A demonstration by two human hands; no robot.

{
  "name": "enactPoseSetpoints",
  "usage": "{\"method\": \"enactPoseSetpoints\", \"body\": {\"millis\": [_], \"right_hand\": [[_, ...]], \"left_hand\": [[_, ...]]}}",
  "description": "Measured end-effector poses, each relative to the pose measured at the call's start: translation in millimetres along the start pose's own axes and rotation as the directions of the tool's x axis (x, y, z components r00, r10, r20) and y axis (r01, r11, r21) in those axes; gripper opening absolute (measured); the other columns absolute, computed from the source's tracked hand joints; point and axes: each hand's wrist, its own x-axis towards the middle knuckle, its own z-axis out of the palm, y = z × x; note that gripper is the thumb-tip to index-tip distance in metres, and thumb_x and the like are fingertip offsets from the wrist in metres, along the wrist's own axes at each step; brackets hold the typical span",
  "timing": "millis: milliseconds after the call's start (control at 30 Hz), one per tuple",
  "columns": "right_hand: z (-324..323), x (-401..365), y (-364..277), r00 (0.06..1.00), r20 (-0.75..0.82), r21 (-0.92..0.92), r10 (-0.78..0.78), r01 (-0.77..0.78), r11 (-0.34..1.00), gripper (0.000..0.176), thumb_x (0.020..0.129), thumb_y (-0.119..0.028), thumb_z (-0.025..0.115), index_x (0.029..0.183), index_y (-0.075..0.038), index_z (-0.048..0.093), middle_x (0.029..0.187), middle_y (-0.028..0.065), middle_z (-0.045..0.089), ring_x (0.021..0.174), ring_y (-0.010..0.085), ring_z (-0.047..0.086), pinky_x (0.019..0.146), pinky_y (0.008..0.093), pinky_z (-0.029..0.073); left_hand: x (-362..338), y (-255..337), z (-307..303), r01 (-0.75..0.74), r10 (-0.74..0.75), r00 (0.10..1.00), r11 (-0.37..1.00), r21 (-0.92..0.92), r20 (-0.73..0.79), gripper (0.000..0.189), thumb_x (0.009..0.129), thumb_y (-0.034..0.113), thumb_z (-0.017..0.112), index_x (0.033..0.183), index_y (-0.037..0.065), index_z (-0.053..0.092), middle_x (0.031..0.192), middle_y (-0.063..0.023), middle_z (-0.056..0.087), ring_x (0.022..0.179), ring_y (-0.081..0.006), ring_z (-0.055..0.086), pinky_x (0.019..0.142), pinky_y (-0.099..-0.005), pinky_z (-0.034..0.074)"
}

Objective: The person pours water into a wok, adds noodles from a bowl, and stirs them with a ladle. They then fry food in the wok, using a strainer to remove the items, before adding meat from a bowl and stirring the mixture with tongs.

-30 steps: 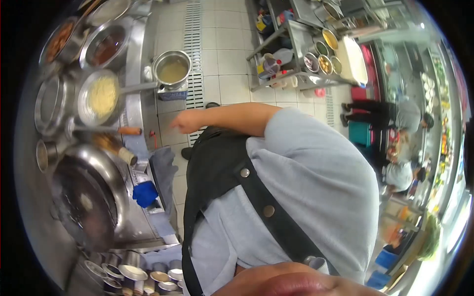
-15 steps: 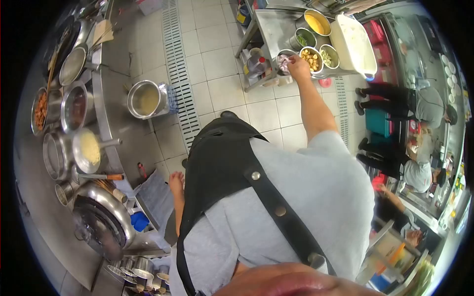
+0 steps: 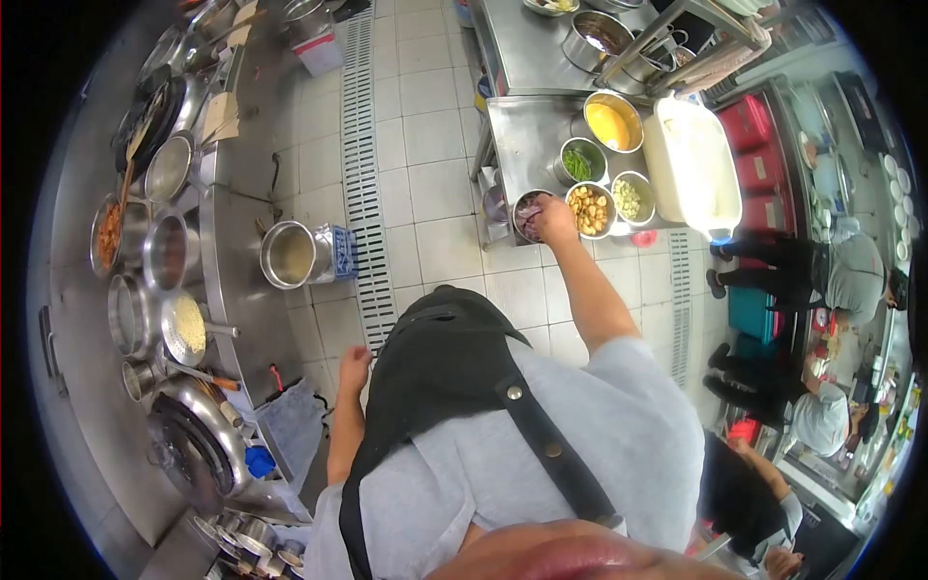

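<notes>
My right hand [image 3: 555, 219] reaches out over a small steel bowl [image 3: 528, 212] of purplish pieces on a steel prep table [image 3: 522, 135], fingers dipped into it. What the fingers pinch is hidden. Beside it stand bowls of fried cubes [image 3: 589, 209], pale chopped bits [image 3: 630, 197], green vegetables [image 3: 578, 162] and yellow liquid [image 3: 611, 123]. My left hand [image 3: 354, 367] hangs empty by my black apron [image 3: 440, 367], fingers loose, near the stove counter edge.
The stove line at left holds a wok [image 3: 188, 440], a pan of yellow food [image 3: 186, 329] and several pots. A pot of broth [image 3: 290, 255] stands beside a floor drain grate [image 3: 365, 174]. A white tub [image 3: 691, 164] sits right of the bowls. Other people work at right [image 3: 822, 280].
My right arm swung from the stove side across to the prep table and now sits in the purplish bowl. The left hand dropped beside the apron. My view turned toward the table.
</notes>
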Motion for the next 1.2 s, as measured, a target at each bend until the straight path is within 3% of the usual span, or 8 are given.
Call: {"method": "enactPoseSetpoints", "body": {"millis": [100, 233, 333, 433, 467, 800, 1033, 1200], "right_hand": [[-5, -8, 6, 0.999, -0.042, 0.113, -0.009, 0.014, 0.993, 0.034, 0.080, -0.009, 0.061, 0.111, -0.010, 0.075, 0.106, 0.0221, 0.072, 0.100, 0.0368, 0.069, 0.090, 0.0439, 0.055], [-10, -8, 18, 0.998, -0.057, 0.184, 0.009, 0.002, 0.983, 0.036, 0.079, -0.017, 0.066, 0.113, -0.011, 0.075, 0.099, 0.0183, 0.075, 0.091, 0.0330, 0.072, 0.083, 0.0416, 0.055], [-51, -22, -24, 0.968, 0.108, 0.491, 0.227, -0.250, 0.835, 0.041, 0.080, 0.004, 0.063, 0.121, 0.001, 0.069, 0.097, 0.0129, 0.072, 0.087, 0.0192, 0.069, 0.071, 0.0318, 0.060], [-15, -9, 41, 0.982, 0.003, 0.477, -0.191, 0.167, 0.863, 0.037, 0.088, 0.007, 0.061, 0.125, 0.004, 0.058, 0.110, 0.0153, 0.067, 0.101, 0.0270, 0.067, 0.086, 0.0376, 0.061], [-27, -8, 6, 0.938, 0.291, 0.916, 0.186, -0.330, 0.230, 0.034, 0.089, 0.006, 0.062, 0.123, 0.004, 0.058, 0.111, 0.0152, 0.067, 0.105, 0.0279, 0.066, 0.092, 0.0392, 0.059], [25, -50, -396, 0.669, 0.488, 0.872, -0.560, -0.349, 0.343, 0.040, 0.093, 0.002, 0.061, 0.132, 0.003, 0.053, 0.124, 0.0206, 0.065, 0.108, 0.0294, 0.067, 0.092, 0.0366, 0.056], [125, -219, -707, 0.208, 0.578, 0.808, -0.789, -0.285, 0.516, 0.034, 0.091, 0.002, 0.063, 0.125, 0.005, 0.057, 0.115, 0.0193, 0.067, 0.102, 0.0289, 0.068, 0.090, 0.0380, 0.057], [229, -337, -872, -0.027, 0.537, 0.815, -0.843, -0.239, 0.527, 0.038, 0.086, 0.007, 0.067, 0.122, 0.009, 0.056, 0.110, 0.0212, 0.068, 0.098, 0.0306, 0.071, 0.086, 0.0376, 0.061]], "left_hand": [[-15, -46, 5, 0.238, -0.238, 0.971, 0.971, -0.015, -0.011, 0.024, 0.085, 0.012, 0.072, 0.107, 0.002, 0.069, 0.103, -0.0144, 0.073, 0.101, -0.0269, 0.069, 0.091, -0.0397, 0.054], [-34, -145, 2, -0.305, 0.206, 0.952, 0.703, 0.642, 0.227, 0.019, 0.086, 0.026, 0.069, 0.086, 0.007, 0.072, 0.097, -0.0168, 0.070, 0.102, -0.0373, 0.064, 0.088, -0.0509, 0.053], [-38, -169, 9, -0.200, 0.166, 0.979, 0.712, 0.673, 0.116, 0.025, 0.089, 0.029, 0.063, 0.089, 0.006, 0.072, 0.100, -0.0195, 0.069, 0.102, -0.0393, 0.064, 0.089, -0.0507, 0.053], [-71, -85, -6, 0.036, 0.029, 0.978, 0.953, 0.301, -0.209, 0.031, 0.089, 0.031, 0.061, 0.091, 0.002, 0.069, 0.098, -0.0228, 0.067, 0.097, -0.0417, 0.064, 0.085, -0.0496, 0.052], [-69, -80, -5, 0.099, -0.057, 0.967, 0.982, 0.160, -0.249, 0.031, 0.086, 0.032, 0.064, 0.090, 0.002, 0.068, 0.098, -0.0206, 0.069, 0.097, -0.0413, 0.065, 0.084, -0.0476, 0.052], [-114, -110, -37, 0.060, -0.251, 0.835, 0.926, -0.374, -0.489, 0.035, 0.085, 0.020, 0.069, 0.116, 0.004, 0.064, 0.103, -0.0150, 0.072, 0.100, -0.0323, 0.070, 0.090, -0.0404, 0.054], [-194, -164, -232, -0.231, -0.235, 0.169, 0.935, -0.270, -0.957, 0.038, 0.088, 0.014, 0.069, 0.124, 0.005, 0.062, 0.124, -0.0164, 0.066, 0.114, -0.0335, 0.063, 0.099, -0.0422, 0.050], [-250, -212, -370, 0.058, -0.092, -0.205, 0.993, -0.106, -0.974, 0.036, 0.087, 0.014, 0.071, 0.121, 0.007, 0.064, 0.122, -0.0148, 0.066, 0.117, -0.0334, 0.061, 0.105, -0.0433, 0.045]]}}
